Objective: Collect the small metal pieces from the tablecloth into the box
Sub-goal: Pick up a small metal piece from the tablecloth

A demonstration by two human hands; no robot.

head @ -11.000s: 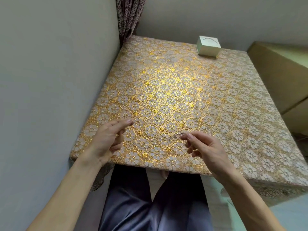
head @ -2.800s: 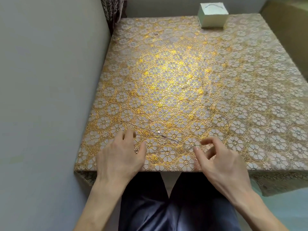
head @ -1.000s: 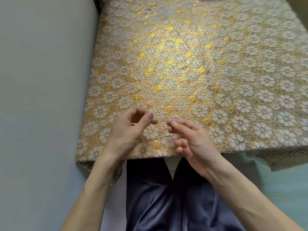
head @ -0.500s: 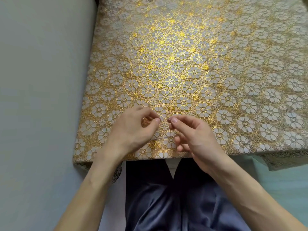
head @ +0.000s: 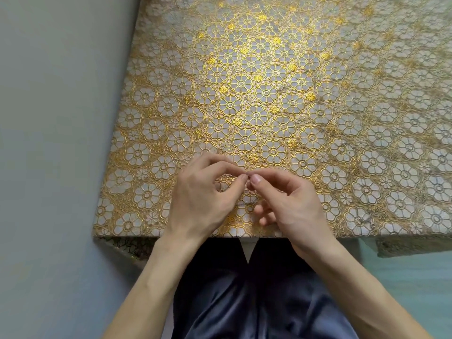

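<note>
- Grips of left hand (head: 203,192) and right hand (head: 291,199) narrow, pinching one tiny piece (head: 248,176) above the tablecloth (head: 269,69)
- I judge pickup in hand; next, carry to the box, unseen

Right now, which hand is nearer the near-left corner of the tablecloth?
Left. The left hand is over the tablecloth, a short way right of its near-left corner; the right hand is farther right, beyond the left one.

Two bare hands are noted, left hand (head: 203,199) and right hand (head: 291,201), with forearms uncovered to the frame edge. Dark slate-blue trousers (head: 244,302) are worn, of smooth cloth with a faint sheen, creased in long folds
</note>
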